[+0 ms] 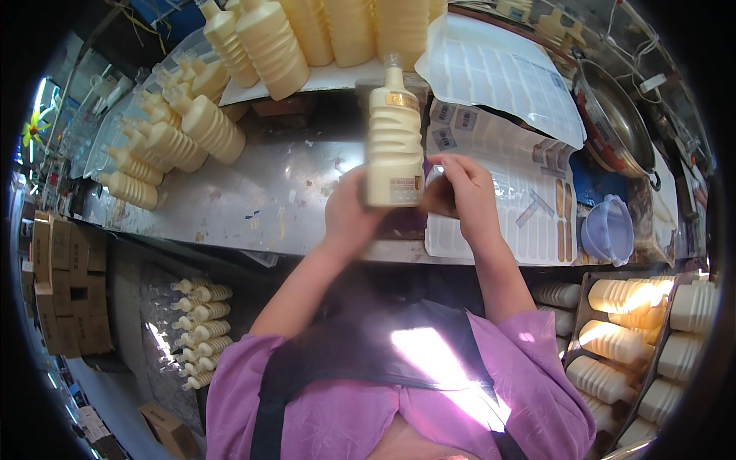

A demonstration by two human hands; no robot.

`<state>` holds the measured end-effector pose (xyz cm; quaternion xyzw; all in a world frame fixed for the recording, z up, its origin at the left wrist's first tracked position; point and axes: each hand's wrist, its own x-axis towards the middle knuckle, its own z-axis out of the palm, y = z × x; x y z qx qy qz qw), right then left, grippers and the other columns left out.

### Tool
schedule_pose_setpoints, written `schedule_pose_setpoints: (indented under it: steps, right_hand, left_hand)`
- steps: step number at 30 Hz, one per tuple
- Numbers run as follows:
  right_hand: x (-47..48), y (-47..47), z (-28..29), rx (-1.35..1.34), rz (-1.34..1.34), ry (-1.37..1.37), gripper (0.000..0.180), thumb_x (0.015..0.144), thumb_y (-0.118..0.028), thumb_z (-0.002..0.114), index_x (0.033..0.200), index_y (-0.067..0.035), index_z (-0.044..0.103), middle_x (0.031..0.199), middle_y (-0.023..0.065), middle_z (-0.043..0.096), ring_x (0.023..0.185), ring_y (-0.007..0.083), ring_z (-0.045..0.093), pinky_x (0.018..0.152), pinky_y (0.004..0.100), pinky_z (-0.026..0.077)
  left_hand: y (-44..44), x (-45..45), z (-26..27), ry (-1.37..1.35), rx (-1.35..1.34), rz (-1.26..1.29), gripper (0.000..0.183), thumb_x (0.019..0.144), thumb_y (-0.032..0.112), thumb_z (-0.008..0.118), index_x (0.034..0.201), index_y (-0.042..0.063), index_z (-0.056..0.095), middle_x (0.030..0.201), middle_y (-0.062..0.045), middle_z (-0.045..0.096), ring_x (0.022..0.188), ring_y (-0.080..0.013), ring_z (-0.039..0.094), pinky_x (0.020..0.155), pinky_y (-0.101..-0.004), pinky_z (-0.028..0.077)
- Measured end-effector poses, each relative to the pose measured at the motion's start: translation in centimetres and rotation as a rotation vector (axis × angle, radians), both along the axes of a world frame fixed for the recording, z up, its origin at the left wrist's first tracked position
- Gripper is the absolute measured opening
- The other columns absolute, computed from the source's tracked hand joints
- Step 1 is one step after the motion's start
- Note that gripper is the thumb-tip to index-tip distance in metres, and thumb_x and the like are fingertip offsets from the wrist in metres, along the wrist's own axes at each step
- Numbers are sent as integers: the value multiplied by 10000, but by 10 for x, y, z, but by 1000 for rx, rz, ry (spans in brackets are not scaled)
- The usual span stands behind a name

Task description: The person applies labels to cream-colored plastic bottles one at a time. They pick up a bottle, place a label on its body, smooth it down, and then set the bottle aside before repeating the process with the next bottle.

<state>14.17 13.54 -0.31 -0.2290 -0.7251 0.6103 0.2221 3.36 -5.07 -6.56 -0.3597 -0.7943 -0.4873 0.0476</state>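
Observation:
A cream-coloured ribbed plastic bottle point(395, 138) lies in front of me with its neck pointing away. It carries a gold label point(402, 99) near the shoulder and a printed label point(405, 187) by the base. My left hand point(353, 210) grips the bottle's lower left side, slightly blurred, its fingers partly hidden behind it. Beside the base on the right, my right hand point(472, 192) pinches a small brown-and-clear label point(441, 192). Under that hand are label sheets point(494, 230) with several gold, silver and barcode stickers left on them.
More cream bottles point(213, 129) lie at the left, and others point(273, 49) stand at the back. A metal pan point(618, 115) and a blue plastic bucket point(607, 231) are at the right. Crated bottles point(604, 376) sit below right; floor bottles point(206, 330) and cardboard boxes point(72, 287) are at left.

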Motion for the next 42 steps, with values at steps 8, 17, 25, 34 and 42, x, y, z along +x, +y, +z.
schedule_pose_setpoints:
  steps: [8, 17, 25, 34, 42]
  right_hand:
    - [-5, 14, -23, -454, 239, -160, 545, 1073, -470, 498, 1214, 14, 703, 705, -35, 548, 516, 61, 433, 476, 234, 338]
    - [13, 57, -52, 271, -27, -226, 445, 1032, -369, 558, 1285, -27, 688, 794, 101, 695, 697, 232, 654, 673, 359, 518]
    - [4, 98, -69, 834, -56, -329, 342, 950, -225, 602, 1226, -61, 719, 971, 208, 732, 906, 422, 687, 833, 489, 546]
    - [71, 108, -54, 917, 88, -544, 278, 924, -144, 620, 1178, -123, 730, 1045, 169, 705, 956, 375, 689, 776, 473, 559]
    - [134, 18, -71, 1117, 223, -378, 372, 898, -191, 702, 1235, -41, 657, 1328, 108, 658, 679, 245, 670, 615, 380, 561]
  left_hand:
    - [0, 0, 48, 458, -74, -46, 787, 657, 189, 929, 1362, 133, 586, 1237, -159, 634, 1115, -380, 605, 943, -433, 507]
    - [7, -2, 32, 250, -198, -29, 745, 638, 183, 938, 1325, 155, 652, 1342, -161, 557, 1129, -381, 580, 974, -449, 492]
    - [10, -4, 26, 411, -177, -67, 728, 677, 175, 924, 1352, 135, 654, 1399, -192, 513, 1133, -352, 571, 929, -419, 511]
    - [-2, -1, 9, 136, -220, -52, 904, 743, 208, 895, 1516, 70, 449, 1415, -208, 509, 1257, -412, 504, 1071, -461, 420]
    - [-1, -4, 4, 162, -150, -46, 871, 736, 203, 866, 1509, 97, 477, 1346, -215, 595, 1169, -413, 545, 1011, -453, 455]
